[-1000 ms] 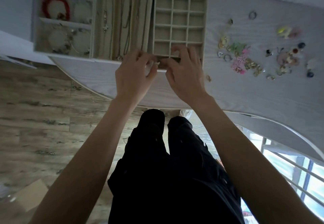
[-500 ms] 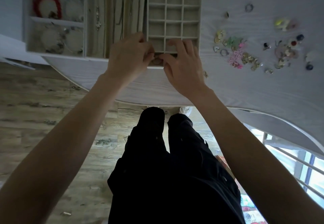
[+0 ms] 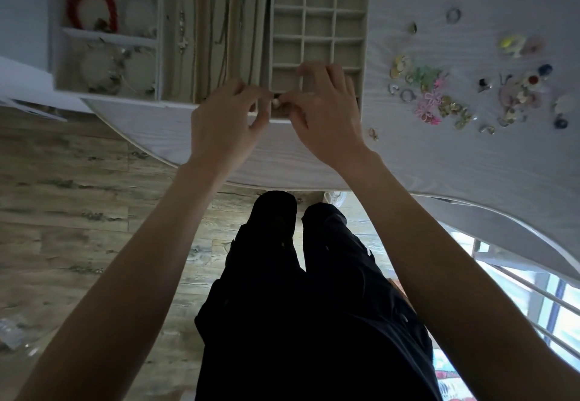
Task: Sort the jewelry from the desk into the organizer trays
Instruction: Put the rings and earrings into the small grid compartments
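Hands met over the near-left corner cell of the grid tray, which sat on the bench beside the necklace tray and the bracelet tray. The left hand had its fingers curled toward a small pale piece at the cell's rim, and the right hand pinched at the same piece from the other side; which hand bore its weight could not be told. Judging from this, the step was seating one small item, perhaps an earring, into that cell. Doing it well probably meant lowering it fully below the divider before letting go, so it would not catch on the fabric wall or tip into the next cell. Most of the loose jewelry lay well apart to the right on the bench, unsorted, so much of the task remained.
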`<state>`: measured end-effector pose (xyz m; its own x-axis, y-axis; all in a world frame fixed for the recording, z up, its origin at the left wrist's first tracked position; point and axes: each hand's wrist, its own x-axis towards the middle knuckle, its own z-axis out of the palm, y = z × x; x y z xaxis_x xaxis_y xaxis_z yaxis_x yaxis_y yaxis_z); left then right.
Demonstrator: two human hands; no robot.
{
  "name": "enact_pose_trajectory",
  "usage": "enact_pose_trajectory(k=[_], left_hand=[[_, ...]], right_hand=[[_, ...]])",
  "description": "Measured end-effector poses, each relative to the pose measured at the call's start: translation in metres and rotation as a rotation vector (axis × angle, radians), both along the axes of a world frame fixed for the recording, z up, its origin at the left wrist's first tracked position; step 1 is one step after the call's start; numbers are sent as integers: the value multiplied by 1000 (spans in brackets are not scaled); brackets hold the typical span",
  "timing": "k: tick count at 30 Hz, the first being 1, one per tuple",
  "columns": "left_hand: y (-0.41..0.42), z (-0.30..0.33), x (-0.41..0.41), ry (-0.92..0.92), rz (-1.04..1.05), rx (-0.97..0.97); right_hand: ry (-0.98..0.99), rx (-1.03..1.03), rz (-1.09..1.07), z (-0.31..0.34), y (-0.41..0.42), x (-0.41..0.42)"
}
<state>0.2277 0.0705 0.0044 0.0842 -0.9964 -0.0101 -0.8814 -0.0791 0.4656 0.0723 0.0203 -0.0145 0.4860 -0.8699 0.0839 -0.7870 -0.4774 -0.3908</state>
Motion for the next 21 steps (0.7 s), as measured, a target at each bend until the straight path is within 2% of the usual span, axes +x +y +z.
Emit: enact_pose_trajectory(k=[5, 10, 16, 21], left_hand=[[-6, 3, -7, -172, -131, 6], [-6, 7, -9, -258, -193, 18], [1, 5, -8, -282, -215, -3], [2, 1, -9, -292, -216, 9]], right_hand=[[28, -85, 19, -1, 5, -6], [24, -84, 20, 1, 8, -10], [162, -97, 42, 2, 14, -8], [157, -83, 52, 6, 16, -8]])
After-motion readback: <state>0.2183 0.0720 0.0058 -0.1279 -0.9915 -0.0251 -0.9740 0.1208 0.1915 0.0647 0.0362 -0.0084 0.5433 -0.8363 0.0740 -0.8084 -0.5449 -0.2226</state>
